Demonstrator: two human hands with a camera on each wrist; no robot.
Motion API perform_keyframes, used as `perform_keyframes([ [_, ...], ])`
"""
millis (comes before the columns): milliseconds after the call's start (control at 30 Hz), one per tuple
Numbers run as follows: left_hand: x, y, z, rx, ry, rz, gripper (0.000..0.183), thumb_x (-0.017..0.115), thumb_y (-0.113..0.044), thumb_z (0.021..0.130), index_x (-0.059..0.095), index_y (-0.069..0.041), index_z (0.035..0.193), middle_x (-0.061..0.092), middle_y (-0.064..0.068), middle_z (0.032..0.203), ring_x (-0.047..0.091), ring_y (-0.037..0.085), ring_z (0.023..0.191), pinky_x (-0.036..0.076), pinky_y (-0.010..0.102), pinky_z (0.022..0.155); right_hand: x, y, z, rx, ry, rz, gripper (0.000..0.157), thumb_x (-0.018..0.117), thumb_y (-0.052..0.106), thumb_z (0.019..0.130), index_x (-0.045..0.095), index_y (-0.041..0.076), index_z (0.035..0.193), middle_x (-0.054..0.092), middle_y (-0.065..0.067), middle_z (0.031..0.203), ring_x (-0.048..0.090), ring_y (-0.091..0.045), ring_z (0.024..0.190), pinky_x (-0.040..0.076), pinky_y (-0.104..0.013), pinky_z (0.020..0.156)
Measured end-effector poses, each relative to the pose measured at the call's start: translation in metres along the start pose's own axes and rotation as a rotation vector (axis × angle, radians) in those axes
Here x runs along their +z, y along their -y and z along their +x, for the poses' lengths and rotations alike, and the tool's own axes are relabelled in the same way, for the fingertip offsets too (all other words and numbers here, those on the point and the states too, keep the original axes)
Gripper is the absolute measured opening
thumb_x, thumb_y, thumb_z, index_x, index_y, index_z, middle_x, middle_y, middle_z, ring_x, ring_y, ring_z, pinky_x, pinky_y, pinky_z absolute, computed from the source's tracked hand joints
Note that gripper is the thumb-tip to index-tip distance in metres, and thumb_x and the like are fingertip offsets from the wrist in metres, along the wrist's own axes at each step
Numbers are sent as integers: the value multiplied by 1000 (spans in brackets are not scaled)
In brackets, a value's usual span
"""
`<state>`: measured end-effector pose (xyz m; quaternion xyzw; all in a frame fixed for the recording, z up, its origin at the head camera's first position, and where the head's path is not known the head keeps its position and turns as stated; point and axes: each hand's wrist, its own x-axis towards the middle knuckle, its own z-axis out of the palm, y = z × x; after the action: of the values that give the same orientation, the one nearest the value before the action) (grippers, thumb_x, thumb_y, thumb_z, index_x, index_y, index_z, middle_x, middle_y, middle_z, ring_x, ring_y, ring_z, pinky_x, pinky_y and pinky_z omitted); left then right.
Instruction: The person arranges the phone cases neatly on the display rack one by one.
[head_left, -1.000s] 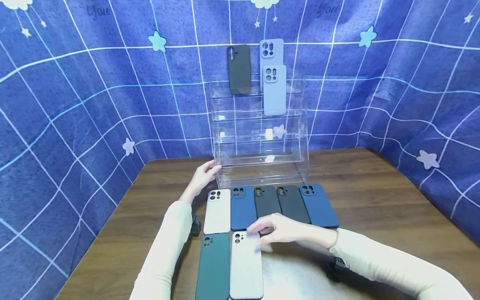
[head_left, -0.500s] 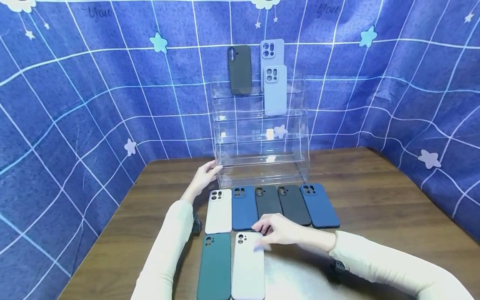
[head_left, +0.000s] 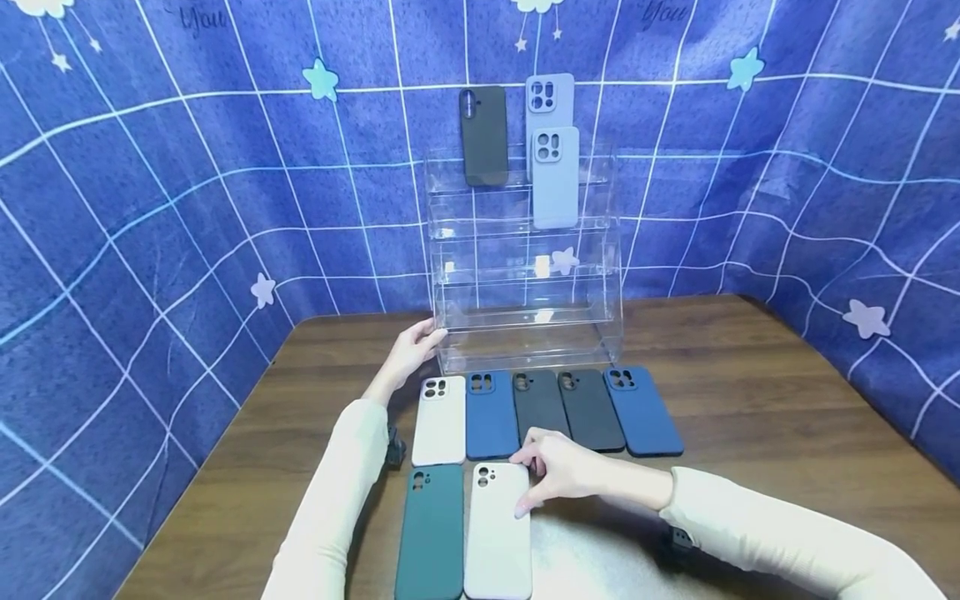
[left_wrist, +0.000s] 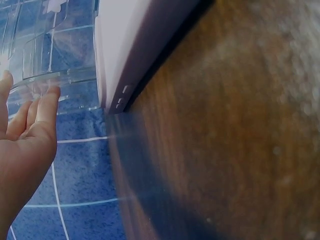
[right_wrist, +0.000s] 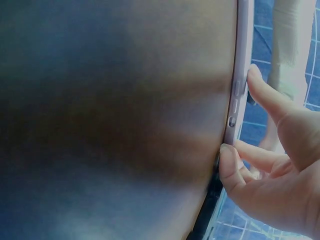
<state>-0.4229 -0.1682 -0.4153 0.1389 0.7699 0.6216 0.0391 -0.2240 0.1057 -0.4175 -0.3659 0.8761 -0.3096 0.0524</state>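
In the head view, my right hand (head_left: 558,467) is at the upper right corner of a white phone case (head_left: 497,542), its thumb against the right edge and curled fingers at the top. The right wrist view shows the thumb (right_wrist: 257,80) meeting the case's side (right_wrist: 241,75), with bent fingertips at the corner. At the lower left of a clear tiered display stand (head_left: 525,317), my left hand (head_left: 408,350) touches the side panel; its fingers (left_wrist: 47,107) look fairly straight in the left wrist view. A teal phone case (head_left: 430,533) lies left of the white one.
Behind these lies a row of phone cases: a white one (head_left: 440,425), a blue one (head_left: 492,421), two dark ones (head_left: 591,412) and another blue one (head_left: 647,417). The stand bears a dark case (head_left: 484,137) and two pale ones (head_left: 556,183). Wooden tabletop (head_left: 750,392) extends rightward.
My right hand has slid slightly right, its thumb now lower along the case's edge. The gap between the white and teal cases is a little wider at the top. My left hand stays put.
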Motion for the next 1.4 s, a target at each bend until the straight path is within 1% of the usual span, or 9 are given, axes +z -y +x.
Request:
perform_keyframes([
  [233, 3, 0, 1, 3, -16, 12, 60, 58, -28, 94, 35, -1, 143, 44, 21, 139, 46, 32, 128, 43, 42, 104, 1, -1, 2, 21, 11, 14, 46, 88, 34, 58, 67, 10, 92, 50, 1, 83, 45, -5, 68, 41, -11, 59],
  [400, 3, -2, 0, 11, -12, 9, 59, 58, -28, 94, 36, -1, 142, 45, 20, 139, 46, 32, 128, 43, 43, 104, -3, -1, 0, 88, 36, 117, 45, 88, 29, 59, 60, 11, 90, 51, 1, 85, 49, -6, 68, 44, -14, 58],
  [533, 1, -2, -1, 13, -10, 11, 60, 58, -28, 94, 36, -1, 142, 45, 21, 139, 46, 32, 128, 43, 43, 104, -6, 0, 1, 140, 70, 221, 45, 86, 24, 62, 56, 11, 93, 56, 2, 86, 54, -7, 66, 47, -17, 54],
  [633, 0, -2, -1, 13, -9, 10, 61, 58, -28, 94, 35, -1, 143, 44, 21, 140, 46, 33, 128, 43, 43, 104, -8, -1, 2, 148, 58, 253, 45, 86, 20, 63, 57, 10, 97, 58, 0, 87, 57, -7, 64, 49, -18, 53],
  [833, -1, -3, 0, 13, -15, -2, 58, 57, -27, 94, 35, -2, 143, 45, 20, 139, 46, 32, 129, 41, 43, 106, -13, -5, 5, 149, -10, 220, 60, 85, 18, 66, 58, -2, 117, 63, -12, 103, 57, -4, 63, 49, -18, 54],
  [933, 0, -3, -1, 9, -20, 4, 59, 57, -27, 94, 35, -1, 143, 44, 20, 140, 45, 32, 129, 41, 43, 106, -16, -6, 5, 151, -52, 184, 67, 85, 19, 66, 57, -6, 121, 64, -17, 107, 56, -2, 62, 49, -16, 56],
  [1100, 0, -1, -1, -7, -18, -1, 62, 58, -28, 94, 33, -1, 143, 42, 20, 142, 44, 32, 130, 41, 43, 106, -20, -6, 5, 132, -100, 215, 54, 84, 15, 66, 63, 0, 114, 65, -10, 98, 58, -4, 66, 50, -16, 59],
  [1200, 0, 0, -1, -6, -15, -2, 62, 58, -28, 93, 33, -1, 143, 42, 20, 141, 44, 31, 130, 41, 43, 106, -24, -6, 5, 118, -104, 274, 48, 82, 13, 69, 64, 4, 113, 65, -11, 102, 61, -6, 68, 51, -18, 61],
  [1400, 1, 2, -1, 8, -2, 5, 61, 58, -28, 94, 33, -2, 143, 44, 20, 140, 46, 32, 129, 40, 43, 106, -35, -4, 4, 146, -43, 463, 39, 72, 5, 78, 63, 4, 116, 66, -15, 106, 63, -9, 72, 55, -23, 64],
])
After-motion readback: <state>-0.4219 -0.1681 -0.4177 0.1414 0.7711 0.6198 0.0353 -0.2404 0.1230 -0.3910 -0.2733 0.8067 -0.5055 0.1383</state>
